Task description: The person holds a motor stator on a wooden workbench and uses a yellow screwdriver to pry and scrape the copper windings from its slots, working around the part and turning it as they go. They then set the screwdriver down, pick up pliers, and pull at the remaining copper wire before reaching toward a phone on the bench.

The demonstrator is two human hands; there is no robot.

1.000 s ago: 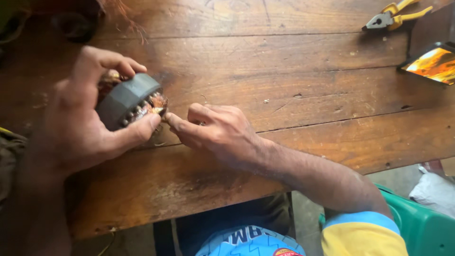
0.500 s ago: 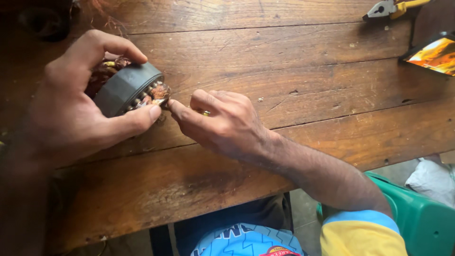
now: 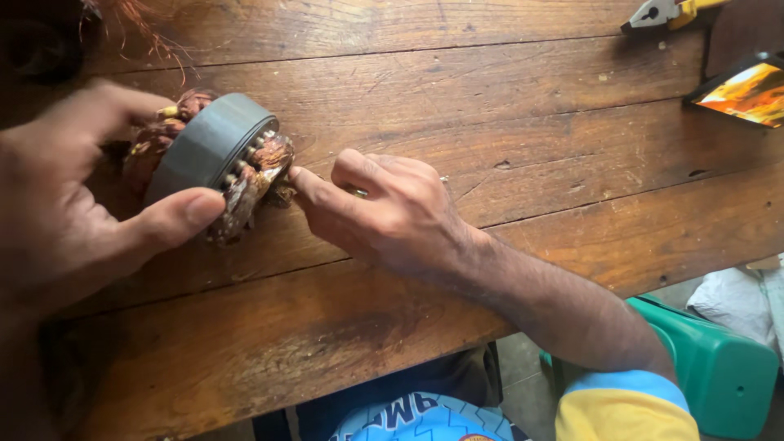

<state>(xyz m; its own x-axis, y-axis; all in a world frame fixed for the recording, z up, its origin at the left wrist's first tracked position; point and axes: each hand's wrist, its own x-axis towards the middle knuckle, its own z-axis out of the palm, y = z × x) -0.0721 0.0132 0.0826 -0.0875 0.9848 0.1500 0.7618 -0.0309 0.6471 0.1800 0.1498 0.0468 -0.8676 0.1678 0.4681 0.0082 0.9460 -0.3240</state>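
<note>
The left hand (image 3: 73, 220) grasps a motor stator (image 3: 214, 159): the thumb presses the grey ring from the 6 o'clock side, and the forefinger curves over it from the 10 o'clock side. The stator is held tilted on edge, at or just above the wooden table (image 3: 506, 163), in the left part of the view. Its grey outer band faces up and to the left. Brownish-copper windings bulge from both open faces.

The right hand (image 3: 392, 216) is at the 3 o'clock side of the stator. Its fingers are curled tight, and the fingertips pinch at the windings on the stator's lower right face. Whether they hold a wire or a small tool cannot be told. A ring shows on one finger.

Loose copper wire strands (image 3: 135, 24) lie at 11 o'clock from the stator, near the table's far edge. Pliers with yellow handles (image 3: 665, 12) lie at 2 o'clock, well apart. A dark flat object with an orange reflective face (image 3: 747, 90) is at 3 o'clock, near the right edge. A green plastic seat (image 3: 710, 367) stands below the table at 4 o'clock.
</note>
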